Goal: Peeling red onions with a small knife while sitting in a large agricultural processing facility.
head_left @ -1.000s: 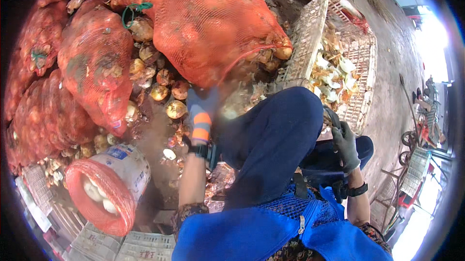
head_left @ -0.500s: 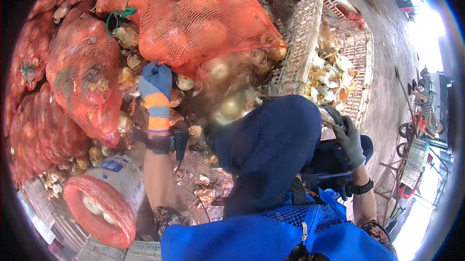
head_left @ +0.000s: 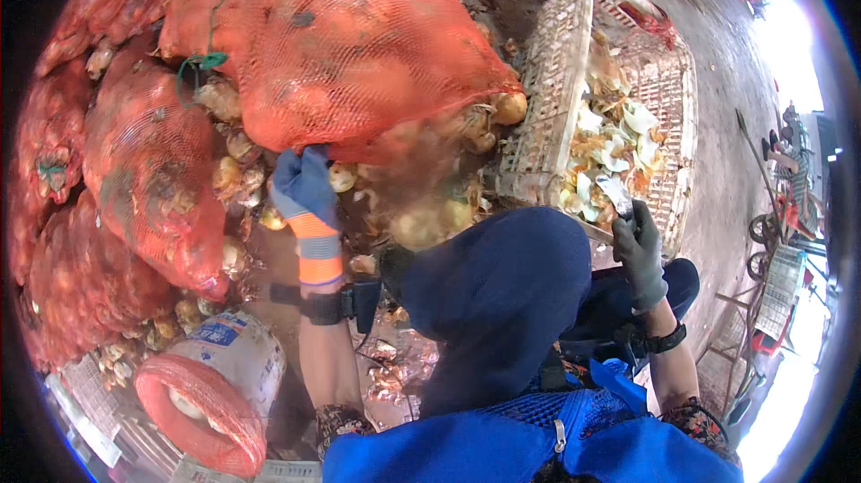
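Note:
My left hand [head_left: 305, 185], in a blue glove with an orange and grey cuff, is closed on the lower edge of a large red mesh sack [head_left: 350, 52] full of onions. Just under the sack's mouth lie loose onions [head_left: 417, 226], partly blurred. A smaller onion [head_left: 342, 178] sits beside my left fingers. Gloved in grey, my right hand [head_left: 639, 254] grips a knife [head_left: 617, 194] by its dark handle, its shiny blade pointing up over the near rim of a dirty white plastic crate [head_left: 574, 79]. Pale and brown onion peels [head_left: 619, 142] lie in that crate.
More filled red mesh sacks [head_left: 152, 169] are stacked along the left. A white bucket [head_left: 247, 348] lined with red mesh [head_left: 193, 371] leans at lower left, with something pale inside. Loose peels [head_left: 404, 366] litter the floor by my knee. A cart [head_left: 776, 295] stands far right.
My left hand has shifted slightly right and down, and the sack's edge has lifted and moved left. My right hand has turned, bringing the knife blade upright into sight.

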`<state>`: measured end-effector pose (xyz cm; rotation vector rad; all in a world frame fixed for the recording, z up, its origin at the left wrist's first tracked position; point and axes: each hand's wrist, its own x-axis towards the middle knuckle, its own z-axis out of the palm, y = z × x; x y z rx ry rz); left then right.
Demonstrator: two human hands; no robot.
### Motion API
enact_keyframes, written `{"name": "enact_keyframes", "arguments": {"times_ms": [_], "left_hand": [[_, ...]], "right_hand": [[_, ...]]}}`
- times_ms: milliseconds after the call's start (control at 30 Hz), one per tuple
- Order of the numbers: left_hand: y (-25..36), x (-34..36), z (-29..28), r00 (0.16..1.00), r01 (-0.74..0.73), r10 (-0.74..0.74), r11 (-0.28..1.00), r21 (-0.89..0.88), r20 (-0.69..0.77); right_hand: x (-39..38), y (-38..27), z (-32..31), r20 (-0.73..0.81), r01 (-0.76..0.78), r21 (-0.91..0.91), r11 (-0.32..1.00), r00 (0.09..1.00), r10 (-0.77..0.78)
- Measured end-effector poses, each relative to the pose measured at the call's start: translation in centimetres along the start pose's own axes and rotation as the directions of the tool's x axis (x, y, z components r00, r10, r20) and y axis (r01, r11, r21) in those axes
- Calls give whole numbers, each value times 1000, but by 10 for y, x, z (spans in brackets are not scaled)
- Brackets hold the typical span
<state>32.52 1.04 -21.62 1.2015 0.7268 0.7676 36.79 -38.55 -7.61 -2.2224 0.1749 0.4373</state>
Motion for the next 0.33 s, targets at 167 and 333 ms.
{"name": "enact_keyframes", "arguments": {"times_ms": [167, 333], "left_hand": [[-23, 32, -52, 995, -90, 101, 898, 431, -3], [-14, 19, -60, 927, -189, 95, 954, 233, 363]], "right_hand": [[1, 2, 1, -5, 89, 82, 993, 996, -88], [5, 16, -2, -1, 76, 94, 993, 997, -77]]}}
